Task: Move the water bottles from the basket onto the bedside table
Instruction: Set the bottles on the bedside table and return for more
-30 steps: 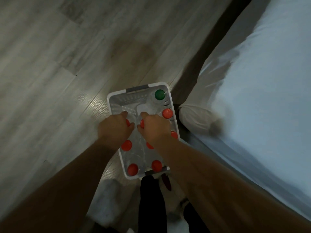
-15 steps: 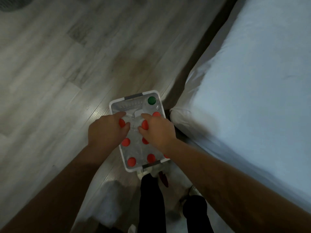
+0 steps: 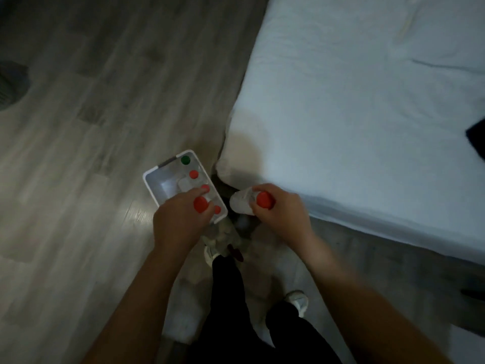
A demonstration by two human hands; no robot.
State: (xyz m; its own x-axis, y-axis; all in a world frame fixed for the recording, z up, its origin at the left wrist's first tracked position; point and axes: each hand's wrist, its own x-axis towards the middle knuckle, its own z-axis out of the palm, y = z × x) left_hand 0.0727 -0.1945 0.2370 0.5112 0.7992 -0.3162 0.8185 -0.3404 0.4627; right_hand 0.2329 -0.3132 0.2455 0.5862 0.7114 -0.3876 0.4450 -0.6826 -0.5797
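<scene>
Two water bottles are out of the basket, one per hand. Right-hand bottle [image 3: 242, 204]: clear, red cap, tilted with its body pointing away and left. It is held over the floor gap between the basket [image 3: 150, 180] and the bed corner. The right hand [image 3: 284, 215] has its fingers curled tight round the neck and cap.

Left-hand bottle [image 3: 200, 204]: only the red cap shows, the body is hidden under the hand. The left hand [image 3: 177, 223] has its fingers wrapped round the top, holding it above the near end of the basket.

The basket is white plastic with a grey handle at the far end and sits on the floor just beside the bed corner. Bottles standing upright along its right side: green-capped bottle [image 3: 185, 160] at the far end, then red-capped ones [image 3: 193, 174] toward the near end, partly covered by the left fingers. The basket's left half shows bare bottom.

Around it:
- grey wood-plank floor [image 3: 78, 132]
- bed [image 3: 367, 122] with a white sheet on the right
- dark item [image 3: 476, 139] at the bed's right edge, too cut off to tell
- the person's black trousers [image 3: 228, 298] and white shoes [image 3: 297, 300] below
</scene>
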